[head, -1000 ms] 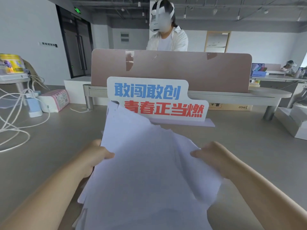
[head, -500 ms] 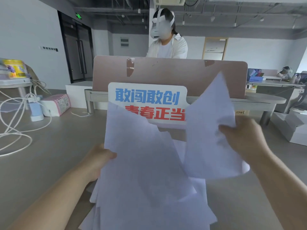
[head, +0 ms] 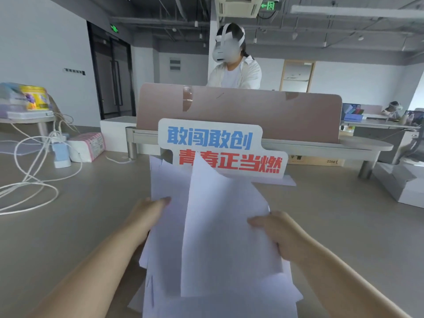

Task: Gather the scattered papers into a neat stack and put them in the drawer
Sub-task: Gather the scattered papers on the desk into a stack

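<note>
A loose, uneven pile of white papers lies in front of me on the beige desk, edges fanned out at different angles. My left hand grips the pile's left edge, thumb on top. My right hand holds the right edge of a single top sheet, which is bent and lies over the pile. No drawer is in view.
A white sign with blue and red characters stands just behind the papers, against a pink desk divider. White cables, a blue charger and a tissue pack lie at the left. A person in a headset stands behind the divider. Grey boxes sit at right.
My right hand lifted one sheet up to the right, then brought it back down onto the pile. My left hand stayed on the left edge.
</note>
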Action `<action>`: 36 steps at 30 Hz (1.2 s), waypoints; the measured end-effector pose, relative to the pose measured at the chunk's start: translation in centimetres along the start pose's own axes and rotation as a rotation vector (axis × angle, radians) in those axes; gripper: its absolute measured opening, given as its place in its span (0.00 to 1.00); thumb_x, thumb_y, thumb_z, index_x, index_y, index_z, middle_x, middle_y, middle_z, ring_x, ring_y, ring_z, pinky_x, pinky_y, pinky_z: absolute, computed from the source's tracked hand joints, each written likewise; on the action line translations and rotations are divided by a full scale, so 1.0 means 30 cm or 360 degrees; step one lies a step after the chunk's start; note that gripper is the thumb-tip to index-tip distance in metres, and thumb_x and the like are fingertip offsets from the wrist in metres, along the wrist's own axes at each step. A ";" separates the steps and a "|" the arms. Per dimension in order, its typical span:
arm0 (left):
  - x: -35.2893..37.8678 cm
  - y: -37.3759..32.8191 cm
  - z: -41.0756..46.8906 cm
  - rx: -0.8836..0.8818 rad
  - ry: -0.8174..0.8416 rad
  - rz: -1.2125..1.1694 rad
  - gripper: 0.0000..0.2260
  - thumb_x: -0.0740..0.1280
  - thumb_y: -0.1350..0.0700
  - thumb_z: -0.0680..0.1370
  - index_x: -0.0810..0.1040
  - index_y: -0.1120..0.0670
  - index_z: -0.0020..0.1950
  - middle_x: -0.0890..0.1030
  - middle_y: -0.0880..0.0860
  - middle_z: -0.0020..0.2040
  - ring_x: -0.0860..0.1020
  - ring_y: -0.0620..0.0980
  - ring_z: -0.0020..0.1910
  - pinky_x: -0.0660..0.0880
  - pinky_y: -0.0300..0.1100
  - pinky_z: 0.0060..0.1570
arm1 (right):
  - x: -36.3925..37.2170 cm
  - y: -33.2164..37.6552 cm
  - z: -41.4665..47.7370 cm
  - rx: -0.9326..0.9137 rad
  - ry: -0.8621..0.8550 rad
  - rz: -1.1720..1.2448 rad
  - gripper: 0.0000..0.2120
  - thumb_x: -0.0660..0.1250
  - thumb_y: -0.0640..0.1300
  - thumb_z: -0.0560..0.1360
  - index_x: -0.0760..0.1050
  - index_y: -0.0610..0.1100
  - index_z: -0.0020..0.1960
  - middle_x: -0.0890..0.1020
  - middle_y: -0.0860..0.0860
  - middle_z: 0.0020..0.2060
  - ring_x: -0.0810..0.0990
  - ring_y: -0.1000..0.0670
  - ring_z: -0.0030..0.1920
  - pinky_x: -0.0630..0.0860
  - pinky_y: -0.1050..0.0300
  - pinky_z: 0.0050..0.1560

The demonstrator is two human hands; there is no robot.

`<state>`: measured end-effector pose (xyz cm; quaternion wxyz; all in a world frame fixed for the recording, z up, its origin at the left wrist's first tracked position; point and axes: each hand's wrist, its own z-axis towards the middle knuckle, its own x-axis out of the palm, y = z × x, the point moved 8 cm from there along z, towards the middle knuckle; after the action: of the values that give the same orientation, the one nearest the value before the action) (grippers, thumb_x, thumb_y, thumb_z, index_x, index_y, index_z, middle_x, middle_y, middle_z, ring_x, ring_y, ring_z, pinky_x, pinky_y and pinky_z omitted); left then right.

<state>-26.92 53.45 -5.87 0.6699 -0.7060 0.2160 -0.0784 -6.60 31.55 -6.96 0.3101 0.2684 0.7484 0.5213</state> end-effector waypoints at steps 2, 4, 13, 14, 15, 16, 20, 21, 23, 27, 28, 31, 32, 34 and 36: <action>0.004 0.013 -0.003 -0.0054 0.0023 0.0084 0.30 0.65 0.34 0.69 0.74 0.55 0.62 0.76 0.51 0.51 0.75 0.52 0.48 0.64 0.43 0.50 | 0.066 -0.013 0.012 0.0018 0.0080 -0.0119 0.11 0.70 0.39 0.72 0.81 0.34 0.52 0.86 0.38 0.47 0.85 0.38 0.47 0.81 0.43 0.52; 0.009 0.022 -0.008 -0.0077 0.0079 0.0225 0.42 0.66 0.30 0.66 0.67 0.57 0.71 0.75 0.55 0.63 0.74 0.53 0.56 0.67 0.45 0.55 | 0.092 -0.002 0.024 0.0019 0.0124 -0.0168 0.15 0.68 0.46 0.73 0.81 0.35 0.52 0.86 0.40 0.48 0.85 0.39 0.48 0.80 0.47 0.56; 0.007 0.012 0.031 0.0075 0.0098 0.0583 0.17 0.67 0.60 0.73 0.68 0.57 0.59 0.72 0.53 0.56 0.71 0.49 0.41 0.66 0.42 0.39 | -0.222 -0.019 0.027 0.0403 -0.0082 0.0861 0.20 0.64 0.44 0.75 0.63 0.35 0.62 0.72 0.38 0.50 0.75 0.38 0.44 0.74 0.44 0.44; 0.012 0.013 0.031 0.0068 0.0145 0.0619 0.20 0.67 0.59 0.73 0.67 0.57 0.64 0.70 0.52 0.57 0.69 0.50 0.46 0.65 0.42 0.45 | -0.210 -0.019 0.031 0.0474 -0.0005 0.0855 0.23 0.64 0.44 0.75 0.60 0.34 0.63 0.73 0.35 0.52 0.77 0.36 0.46 0.75 0.43 0.45; 0.016 0.019 0.035 0.0056 0.0191 0.0645 0.24 0.67 0.58 0.74 0.65 0.58 0.68 0.68 0.52 0.58 0.66 0.50 0.50 0.64 0.42 0.49 | -0.197 -0.023 0.038 0.0511 0.0028 0.0802 0.24 0.64 0.44 0.75 0.60 0.32 0.63 0.74 0.34 0.51 0.77 0.37 0.45 0.75 0.44 0.44; 0.015 0.024 0.039 0.0042 0.0217 0.0664 0.26 0.68 0.58 0.73 0.64 0.58 0.69 0.68 0.52 0.58 0.65 0.50 0.52 0.63 0.43 0.51 | -0.183 -0.028 0.045 0.0529 0.0045 0.0707 0.24 0.65 0.44 0.74 0.62 0.30 0.62 0.76 0.35 0.47 0.77 0.39 0.42 0.75 0.48 0.41; 0.019 0.036 0.036 0.0001 0.0283 0.0676 0.19 0.68 0.56 0.73 0.67 0.54 0.60 0.71 0.51 0.58 0.69 0.52 0.54 0.66 0.45 0.51 | -0.114 -0.029 0.106 0.0501 0.0140 0.0295 0.14 0.69 0.43 0.71 0.74 0.37 0.54 0.75 0.45 0.34 0.72 0.49 0.31 0.67 0.59 0.31; 0.021 0.037 0.033 0.0005 0.0297 0.0658 0.17 0.68 0.57 0.73 0.66 0.53 0.58 0.71 0.51 0.58 0.69 0.52 0.54 0.66 0.44 0.51 | -0.095 -0.019 0.119 0.0461 0.0168 0.0221 0.12 0.69 0.41 0.72 0.76 0.38 0.53 0.76 0.45 0.35 0.73 0.49 0.31 0.68 0.59 0.32; 0.030 0.033 0.033 0.0030 0.0317 0.0610 0.15 0.68 0.57 0.73 0.66 0.52 0.56 0.72 0.51 0.57 0.71 0.52 0.54 0.66 0.44 0.51 | -0.055 0.000 0.124 0.0360 0.0221 0.0061 0.09 0.69 0.36 0.73 0.78 0.38 0.53 0.82 0.44 0.41 0.80 0.45 0.39 0.76 0.55 0.40; 0.040 0.026 0.045 0.0088 0.0308 0.0459 0.15 0.69 0.60 0.74 0.66 0.50 0.54 0.73 0.43 0.45 0.71 0.49 0.50 0.66 0.42 0.50 | -0.046 -0.012 0.135 0.0105 0.0096 -0.0337 0.09 0.68 0.33 0.72 0.80 0.38 0.51 0.85 0.43 0.46 0.83 0.43 0.46 0.80 0.52 0.44; 0.039 0.021 0.048 0.0108 0.0296 0.0421 0.14 0.69 0.61 0.74 0.67 0.50 0.53 0.72 0.41 0.43 0.73 0.48 0.47 0.67 0.42 0.48 | -0.075 -0.008 0.139 0.0027 -0.0024 -0.0435 0.07 0.68 0.34 0.71 0.81 0.36 0.49 0.84 0.44 0.42 0.82 0.44 0.42 0.77 0.55 0.40; 0.038 0.009 0.049 0.0166 0.0271 0.0322 0.13 0.68 0.64 0.73 0.72 0.46 0.47 0.76 0.41 0.42 0.75 0.41 0.41 0.70 0.39 0.38 | -0.221 0.058 0.121 -0.0273 -0.0578 -0.0500 0.05 0.67 0.37 0.69 0.78 0.33 0.39 0.77 0.44 0.32 0.73 0.46 0.31 0.65 0.59 0.31; 0.036 0.004 0.046 0.0181 0.0257 0.0309 0.14 0.68 0.65 0.73 0.72 0.45 0.44 0.78 0.42 0.42 0.76 0.41 0.41 0.70 0.38 0.37 | -0.249 0.093 0.096 -0.0388 -0.0677 -0.0445 0.07 0.68 0.38 0.70 0.76 0.34 0.36 0.75 0.44 0.30 0.71 0.46 0.29 0.64 0.59 0.30; 0.035 -0.009 0.031 0.0204 0.0256 0.0314 0.15 0.69 0.66 0.71 0.75 0.44 0.44 0.82 0.46 0.45 0.79 0.45 0.42 0.74 0.40 0.39 | -0.249 0.156 0.045 -0.0583 -0.0717 -0.0431 0.12 0.68 0.40 0.72 0.70 0.38 0.32 0.72 0.46 0.28 0.67 0.47 0.28 0.61 0.59 0.29; 0.038 -0.024 0.006 0.0232 0.0271 0.0340 0.15 0.69 0.65 0.67 0.78 0.47 0.47 0.84 0.50 0.45 0.82 0.50 0.43 0.77 0.43 0.41 | -0.187 0.213 0.001 -0.0713 -0.0671 -0.0644 0.12 0.66 0.41 0.73 0.68 0.40 0.33 0.71 0.48 0.27 0.66 0.47 0.28 0.60 0.59 0.28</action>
<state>-25.69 53.16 -5.37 0.7032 -0.6192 0.3397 -0.0819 -2.36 29.49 0.12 0.6055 0.1419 0.5731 0.5336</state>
